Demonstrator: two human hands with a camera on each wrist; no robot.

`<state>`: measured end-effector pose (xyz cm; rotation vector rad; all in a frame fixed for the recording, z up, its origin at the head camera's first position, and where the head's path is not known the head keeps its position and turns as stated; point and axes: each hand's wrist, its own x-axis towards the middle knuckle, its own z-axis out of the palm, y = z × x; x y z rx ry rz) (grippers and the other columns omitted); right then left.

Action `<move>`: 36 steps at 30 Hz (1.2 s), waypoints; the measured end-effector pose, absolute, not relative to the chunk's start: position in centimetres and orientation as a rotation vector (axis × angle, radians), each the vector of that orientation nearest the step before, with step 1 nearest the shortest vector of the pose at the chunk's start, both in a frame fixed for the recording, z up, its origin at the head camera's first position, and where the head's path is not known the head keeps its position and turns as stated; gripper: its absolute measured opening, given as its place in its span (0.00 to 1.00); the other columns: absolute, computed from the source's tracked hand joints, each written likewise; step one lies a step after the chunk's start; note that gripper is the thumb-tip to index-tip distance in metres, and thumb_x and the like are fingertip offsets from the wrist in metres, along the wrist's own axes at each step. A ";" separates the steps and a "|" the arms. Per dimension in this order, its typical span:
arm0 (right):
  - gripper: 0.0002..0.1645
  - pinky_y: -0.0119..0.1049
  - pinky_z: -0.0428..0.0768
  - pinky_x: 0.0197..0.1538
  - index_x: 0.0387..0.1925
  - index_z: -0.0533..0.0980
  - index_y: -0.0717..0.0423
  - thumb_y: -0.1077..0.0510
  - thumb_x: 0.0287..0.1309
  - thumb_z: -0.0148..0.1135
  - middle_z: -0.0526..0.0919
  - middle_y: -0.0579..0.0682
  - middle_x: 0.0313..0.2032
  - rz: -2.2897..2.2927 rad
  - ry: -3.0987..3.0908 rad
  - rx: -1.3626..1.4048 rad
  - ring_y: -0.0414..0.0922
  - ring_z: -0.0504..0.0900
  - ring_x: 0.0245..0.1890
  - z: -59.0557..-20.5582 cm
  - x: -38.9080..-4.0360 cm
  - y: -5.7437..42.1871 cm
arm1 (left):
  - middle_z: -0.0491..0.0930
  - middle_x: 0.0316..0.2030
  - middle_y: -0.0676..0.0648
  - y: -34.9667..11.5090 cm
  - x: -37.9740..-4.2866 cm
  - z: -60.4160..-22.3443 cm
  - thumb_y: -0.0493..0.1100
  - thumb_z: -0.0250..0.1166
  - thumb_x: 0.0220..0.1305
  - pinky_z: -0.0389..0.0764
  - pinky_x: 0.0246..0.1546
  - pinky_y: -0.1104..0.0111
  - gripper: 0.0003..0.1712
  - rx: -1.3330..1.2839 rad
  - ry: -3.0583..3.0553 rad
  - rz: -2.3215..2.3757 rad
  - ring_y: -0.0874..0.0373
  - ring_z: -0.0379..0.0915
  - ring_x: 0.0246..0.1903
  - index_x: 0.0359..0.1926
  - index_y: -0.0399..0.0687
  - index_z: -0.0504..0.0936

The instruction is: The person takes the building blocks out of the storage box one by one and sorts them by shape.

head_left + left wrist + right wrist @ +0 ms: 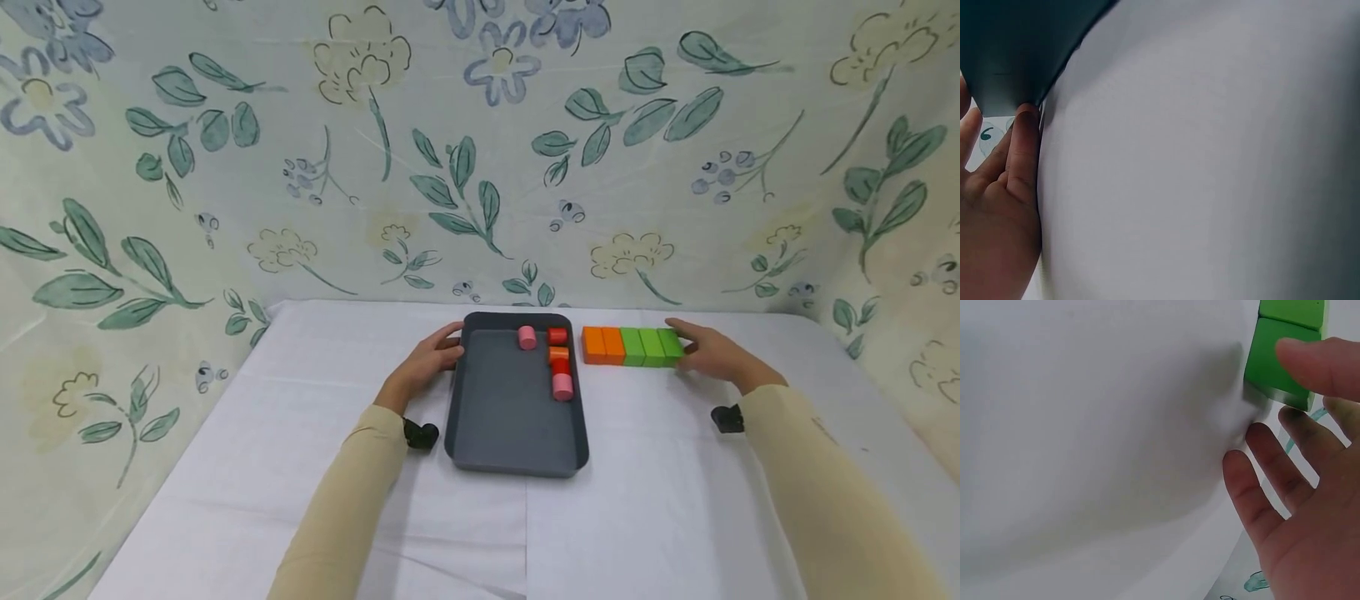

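A dark grey rectangular tray (510,421) lies on the white-covered table. At its left side my left hand (427,362) rests with fingers against the outer wall; the left wrist view shows the straight fingers (1024,150) touching the tray (1010,69). Right of the tray runs a row of two orange blocks (603,345) and three green blocks (642,347). My right hand (720,357) pinches the end green block (1266,359), thumb across one face and index finger partly hidden behind it. Its other fingers are spread apart.
Inside the tray, toward its right side, are a pink cylinder (527,337), a red block (557,336), an orange block (558,353), a red piece (560,367) and another pink cylinder (562,387). A floral cloth (480,242) hangs behind the table.
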<state>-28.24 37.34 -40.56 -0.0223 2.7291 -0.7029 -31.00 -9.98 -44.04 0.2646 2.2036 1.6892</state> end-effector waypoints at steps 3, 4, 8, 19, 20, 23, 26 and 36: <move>0.57 0.70 0.67 0.65 0.78 0.40 0.56 0.59 0.55 0.62 0.48 0.75 0.73 -0.675 2.737 0.010 0.73 0.62 0.66 -40.3 -28.2 36.9 | 0.62 0.74 0.40 -10.0 -31.1 -44.2 0.42 0.55 0.73 0.69 0.70 0.51 0.34 0.270 2.217 1.685 0.43 0.68 0.69 0.76 0.60 0.58; 0.56 0.71 0.65 0.66 0.78 0.40 0.56 0.58 0.56 0.61 0.48 0.75 0.73 -0.666 2.753 0.015 0.73 0.60 0.67 -40.0 -28.2 36.7 | 0.63 0.74 0.40 -10.0 -31.1 -44.1 0.42 0.55 0.73 0.69 0.70 0.51 0.34 0.270 2.218 1.683 0.44 0.68 0.69 0.76 0.60 0.58; 0.50 0.73 0.56 0.69 0.77 0.46 0.61 0.58 0.59 0.56 0.49 0.73 0.74 -0.663 2.892 -0.017 0.74 0.51 0.71 -38.0 -28.2 34.3 | 0.62 0.74 0.40 -10.1 -31.0 -44.2 0.41 0.55 0.73 0.70 0.69 0.52 0.34 0.263 2.215 1.684 0.44 0.68 0.69 0.76 0.60 0.59; 0.27 0.65 0.64 0.71 0.64 0.73 0.54 0.65 0.63 0.58 0.69 0.60 0.68 -0.596 3.026 -0.494 0.61 0.63 0.70 -33.5 -28.5 23.3 | 0.61 0.74 0.40 -10.2 -31.2 -44.2 0.40 0.54 0.73 0.71 0.69 0.52 0.34 0.270 2.206 1.683 0.44 0.67 0.69 0.76 0.60 0.58; 0.26 0.64 0.66 0.70 0.63 0.74 0.53 0.65 0.64 0.58 0.71 0.60 0.67 -0.592 3.008 -0.514 0.61 0.64 0.69 -33.3 -28.4 22.5 | 0.62 0.74 0.41 -10.2 -31.1 -44.2 0.40 0.54 0.73 0.71 0.69 0.52 0.34 0.267 2.206 1.683 0.44 0.68 0.69 0.76 0.60 0.58; 0.25 0.59 0.72 0.67 0.62 0.75 0.54 0.66 0.64 0.57 0.75 0.59 0.63 -0.567 2.978 -0.582 0.58 0.71 0.64 -33.0 -28.3 20.7 | 0.62 0.74 0.41 -10.1 -31.1 -44.1 0.41 0.54 0.73 0.71 0.68 0.52 0.33 0.266 2.205 1.684 0.44 0.67 0.69 0.76 0.61 0.59; 0.25 0.55 0.77 0.64 0.61 0.76 0.56 0.69 0.63 0.55 0.79 0.58 0.59 -0.537 2.948 -0.627 0.57 0.75 0.60 -32.9 -28.3 19.2 | 0.62 0.74 0.40 -10.1 -31.1 -44.1 0.41 0.54 0.73 0.71 0.68 0.52 0.34 0.264 2.201 1.687 0.45 0.66 0.70 0.76 0.61 0.58; 0.29 0.48 0.80 0.60 0.60 0.78 0.52 0.72 0.58 0.54 0.78 0.56 0.56 -0.345 2.847 -0.685 0.52 0.76 0.55 -34.0 -29.2 15.4 | 0.61 0.74 0.38 -10.2 -30.9 -44.0 0.39 0.53 0.74 0.71 0.69 0.51 0.35 0.296 2.199 1.701 0.42 0.67 0.69 0.77 0.56 0.56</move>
